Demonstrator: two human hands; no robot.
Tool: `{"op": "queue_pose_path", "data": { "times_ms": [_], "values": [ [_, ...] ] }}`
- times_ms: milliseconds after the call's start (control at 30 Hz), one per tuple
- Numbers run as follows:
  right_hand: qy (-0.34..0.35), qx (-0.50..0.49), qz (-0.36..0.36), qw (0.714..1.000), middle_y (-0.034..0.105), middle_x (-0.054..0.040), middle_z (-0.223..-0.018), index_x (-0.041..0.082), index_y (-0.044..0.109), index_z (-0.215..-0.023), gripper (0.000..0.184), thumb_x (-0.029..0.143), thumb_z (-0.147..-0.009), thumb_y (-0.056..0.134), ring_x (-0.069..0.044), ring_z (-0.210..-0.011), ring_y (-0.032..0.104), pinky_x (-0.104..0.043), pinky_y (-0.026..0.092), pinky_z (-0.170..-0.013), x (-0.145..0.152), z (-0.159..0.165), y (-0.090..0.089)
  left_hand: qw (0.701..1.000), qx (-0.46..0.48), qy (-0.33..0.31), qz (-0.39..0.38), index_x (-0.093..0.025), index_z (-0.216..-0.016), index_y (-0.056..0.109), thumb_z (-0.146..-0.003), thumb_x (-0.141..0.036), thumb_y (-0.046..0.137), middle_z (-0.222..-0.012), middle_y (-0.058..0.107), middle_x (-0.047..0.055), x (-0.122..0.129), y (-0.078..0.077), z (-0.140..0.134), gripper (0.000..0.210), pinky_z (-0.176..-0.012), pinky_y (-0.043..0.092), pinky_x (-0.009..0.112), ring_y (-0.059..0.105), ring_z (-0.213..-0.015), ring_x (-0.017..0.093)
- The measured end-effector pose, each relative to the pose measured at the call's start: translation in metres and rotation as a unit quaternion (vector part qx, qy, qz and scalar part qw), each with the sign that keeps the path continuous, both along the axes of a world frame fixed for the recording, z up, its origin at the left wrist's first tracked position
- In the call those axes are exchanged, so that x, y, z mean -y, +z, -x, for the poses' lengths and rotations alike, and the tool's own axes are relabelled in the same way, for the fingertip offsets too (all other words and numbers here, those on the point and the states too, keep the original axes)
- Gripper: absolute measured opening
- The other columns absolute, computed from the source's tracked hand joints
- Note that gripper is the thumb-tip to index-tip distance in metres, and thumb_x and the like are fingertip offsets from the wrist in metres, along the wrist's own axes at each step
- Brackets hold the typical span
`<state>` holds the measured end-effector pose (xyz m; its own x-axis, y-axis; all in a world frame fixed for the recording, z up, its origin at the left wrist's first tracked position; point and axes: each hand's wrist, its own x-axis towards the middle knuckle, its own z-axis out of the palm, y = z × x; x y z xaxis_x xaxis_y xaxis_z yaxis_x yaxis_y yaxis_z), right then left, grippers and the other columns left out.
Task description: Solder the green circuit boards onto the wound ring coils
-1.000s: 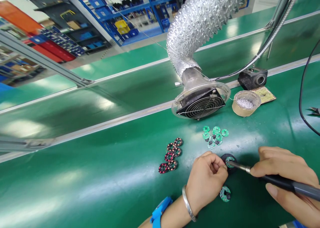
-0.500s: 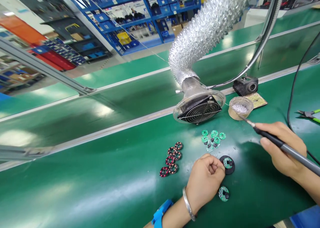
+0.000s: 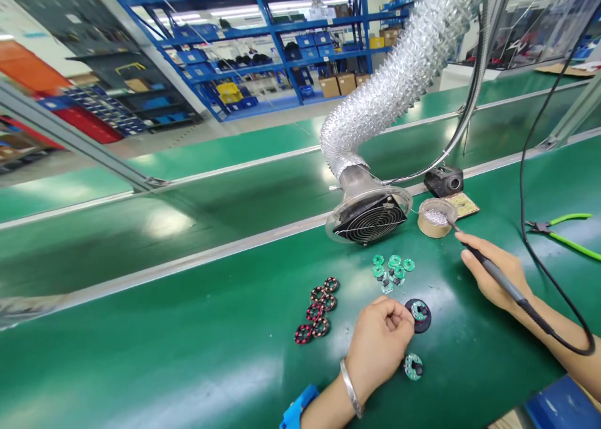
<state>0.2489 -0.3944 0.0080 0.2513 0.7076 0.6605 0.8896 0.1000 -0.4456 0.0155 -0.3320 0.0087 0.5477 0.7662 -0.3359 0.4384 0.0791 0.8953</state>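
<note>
My left hand (image 3: 381,336) is closed, thumb and index finger pinched at the left rim of a black disc (image 3: 424,326). A round green circuit board (image 3: 419,312) lies on that disc, a dark part on it. Just below, a second round circuit board (image 3: 413,367) rests on the bench. In my right hand (image 3: 498,277) is a soldering iron (image 3: 493,271), held like a pen. Its tip reaches into a round tub (image 3: 434,227) of silvery shavings, where the very end is hard to make out.
Several small green boards (image 3: 394,263) and several copper-wound rings (image 3: 320,326) lie on the green bench. A fume extractor (image 3: 370,219) hangs behind them. A black iron stand (image 3: 444,182) and yellow sponge (image 3: 462,205) sit behind the tub. Green-handled cutters (image 3: 563,228) and the iron's cable lie right.
The camera view has shifted, bringing more of the bench's right side in. The iron's tip stays at the tub, and my left hand stays at the black disc.
</note>
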Motion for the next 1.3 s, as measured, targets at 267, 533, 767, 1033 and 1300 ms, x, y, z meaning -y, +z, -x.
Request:
{"op": "queue_pose_path", "data": {
  "times_ms": [267, 533, 767, 1033, 1300],
  "values": [
    [0.273, 0.015, 0.053, 0.961, 0.07, -0.0043, -0.085, 0.02, 0.059, -0.103, 0.016, 0.018, -0.087, 0.06, -0.016, -0.069, 0.061, -0.029, 0.052, -0.065, 0.006, 0.045, 0.004, 1.0, 0.028, 0.004, -0.003, -0.014, -0.065, 0.06, -0.069, -0.012, 0.052, -0.065, 0.049, -0.002, 0.0, 0.001, -0.001, 0.009, -0.042, 0.037, 0.019, 0.045, -0.045, 0.007],
    [0.328, -0.005, 0.096, 0.94, 0.064, -0.0039, -0.081, 0.019, 0.053, -0.108, 0.026, 0.009, -0.084, 0.054, -0.017, -0.071, 0.052, -0.031, 0.045, -0.064, -0.003, 0.057, -0.002, 0.998, 0.059, 0.001, -0.023, -0.014, -0.065, 0.061, -0.07, -0.012, 0.053, -0.069, 0.05, -0.001, 0.002, -0.001, 0.0, 0.01, -0.045, 0.039, 0.019, 0.043, -0.047, 0.006],
    [0.308, -0.042, 0.09, 0.946, 0.065, -0.0037, -0.086, 0.021, 0.053, -0.111, 0.032, 0.01, -0.081, 0.056, -0.018, -0.074, 0.055, -0.031, 0.047, -0.067, 0.005, 0.05, -0.002, 0.992, 0.08, -0.004, -0.098, -0.014, -0.082, 0.065, -0.07, -0.017, 0.065, -0.079, 0.059, 0.001, 0.001, -0.003, 0.0, 0.012, -0.044, 0.038, 0.019, 0.047, -0.047, 0.006],
    [0.304, -0.061, 0.089, 0.947, 0.068, -0.0046, -0.089, 0.02, 0.053, -0.112, 0.03, 0.012, -0.084, 0.057, -0.017, -0.075, 0.06, -0.03, 0.05, -0.069, 0.008, 0.049, -0.006, 0.994, 0.05, 0.014, -0.095, -0.014, -0.063, 0.067, -0.066, -0.009, 0.065, -0.07, 0.059, 0.001, 0.0, 0.006, -0.01, 0.007, -0.048, 0.038, 0.019, 0.048, -0.051, 0.007],
    [0.318, -0.046, 0.097, 0.942, 0.068, -0.0045, -0.087, 0.02, 0.054, -0.116, 0.03, 0.013, -0.087, 0.056, -0.017, -0.074, 0.06, -0.032, 0.052, -0.069, 0.005, 0.056, -0.009, 0.989, 0.067, 0.001, 0.129, -0.015, -0.075, 0.056, -0.068, -0.013, 0.068, -0.05, 0.055, -0.006, -0.019, 0.004, 0.001, 0.014, -0.044, 0.038, 0.016, 0.054, -0.043, 0.008]
  ]
}}
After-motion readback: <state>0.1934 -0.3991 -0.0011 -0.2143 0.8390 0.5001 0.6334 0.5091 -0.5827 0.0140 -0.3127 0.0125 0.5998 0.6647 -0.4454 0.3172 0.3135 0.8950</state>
